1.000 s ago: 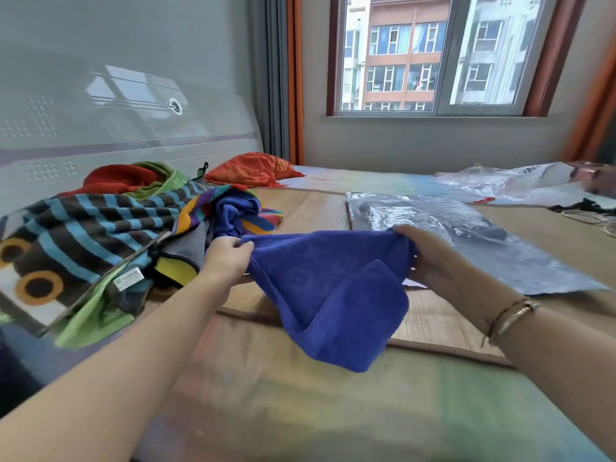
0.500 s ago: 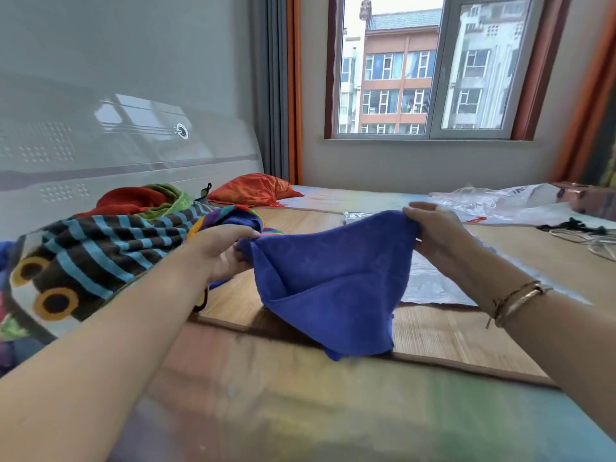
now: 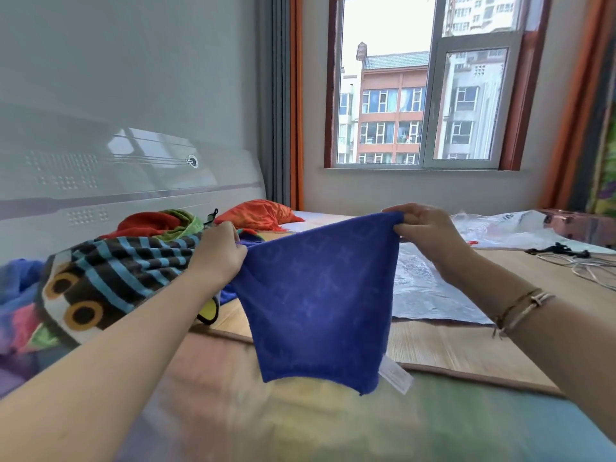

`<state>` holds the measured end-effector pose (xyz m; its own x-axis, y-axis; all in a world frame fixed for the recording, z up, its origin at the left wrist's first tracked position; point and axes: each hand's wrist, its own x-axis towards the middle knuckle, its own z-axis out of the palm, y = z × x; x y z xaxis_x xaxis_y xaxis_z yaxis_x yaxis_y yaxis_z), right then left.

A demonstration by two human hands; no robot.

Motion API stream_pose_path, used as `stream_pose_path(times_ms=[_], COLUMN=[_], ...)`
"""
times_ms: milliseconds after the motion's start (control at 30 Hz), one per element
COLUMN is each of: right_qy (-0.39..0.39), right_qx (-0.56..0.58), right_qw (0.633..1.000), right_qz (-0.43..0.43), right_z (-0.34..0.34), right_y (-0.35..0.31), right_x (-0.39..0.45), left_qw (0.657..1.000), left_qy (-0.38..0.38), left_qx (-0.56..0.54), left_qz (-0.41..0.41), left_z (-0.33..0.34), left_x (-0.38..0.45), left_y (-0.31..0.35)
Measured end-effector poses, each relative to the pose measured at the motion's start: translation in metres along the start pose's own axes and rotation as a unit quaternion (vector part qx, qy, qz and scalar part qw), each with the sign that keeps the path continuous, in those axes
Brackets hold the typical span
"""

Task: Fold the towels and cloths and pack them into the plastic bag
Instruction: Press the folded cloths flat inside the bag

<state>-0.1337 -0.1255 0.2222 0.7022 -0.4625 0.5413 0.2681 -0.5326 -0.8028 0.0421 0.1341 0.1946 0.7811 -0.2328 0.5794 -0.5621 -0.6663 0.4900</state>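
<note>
I hold a blue towel (image 3: 320, 295) up in front of me, spread between both hands, its lower edge and white label hanging above the bed. My left hand (image 3: 218, 253) pinches its upper left corner. My right hand (image 3: 423, 225) pinches the upper right corner, a little higher. A clear plastic bag (image 3: 430, 291) lies flat on the woven mat behind the towel, partly hidden by it. A pile of cloths sits at the left: a striped towel (image 3: 110, 278), with red (image 3: 143, 221) and green (image 3: 186, 221) cloths behind it.
An orange cloth (image 3: 256, 215) lies near the headboard (image 3: 100, 185). Crumpled plastic (image 3: 506, 228) and black and white cables (image 3: 573, 258) lie at the right. A woven mat (image 3: 466, 345) covers the middle of the bed. A window is on the far wall.
Both hands have risen and moved apart, lifting the blue towel off the bed and stretching it out flat. The view has tilted upward.
</note>
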Motion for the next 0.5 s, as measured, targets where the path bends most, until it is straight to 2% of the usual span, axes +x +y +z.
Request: stream_pose_path(times_ms=[133, 233, 300, 367, 433, 500], right_qy=[0.009, 0.021, 0.025, 0.019, 0.002, -0.018], right_qx=[0.002, 0.065, 0.072, 0.061, 0.054, 0.061], right_qw=[1.000, 0.996, 0.993, 0.993, 0.993, 0.990], right_qz=[0.012, 0.061, 0.085, 0.095, 0.105, 0.125], right_z=[-0.002, -0.004, -0.004, -0.002, 0.000, 0.002], right_y=[0.003, 0.007, 0.013, 0.021, 0.029, 0.035], right_x=[-0.003, -0.002, -0.001, 0.001, 0.003, 0.006], left_qw=[0.995, 0.995, 0.997, 0.984, 0.937, 0.884], left_qy=[-0.007, -0.010, -0.041, -0.077, -0.110, -0.135], left_qx=[0.103, 0.092, 0.031, -0.111, -0.269, -0.367], left_qz=[-0.014, -0.037, -0.055, -0.120, -0.195, -0.257], left_z=[-0.003, -0.009, -0.012, -0.009, -0.008, -0.007], left_x=[-0.005, 0.001, 0.005, 0.007, 0.002, -0.003], left_y=[0.006, 0.004, -0.001, -0.006, -0.008, -0.010])
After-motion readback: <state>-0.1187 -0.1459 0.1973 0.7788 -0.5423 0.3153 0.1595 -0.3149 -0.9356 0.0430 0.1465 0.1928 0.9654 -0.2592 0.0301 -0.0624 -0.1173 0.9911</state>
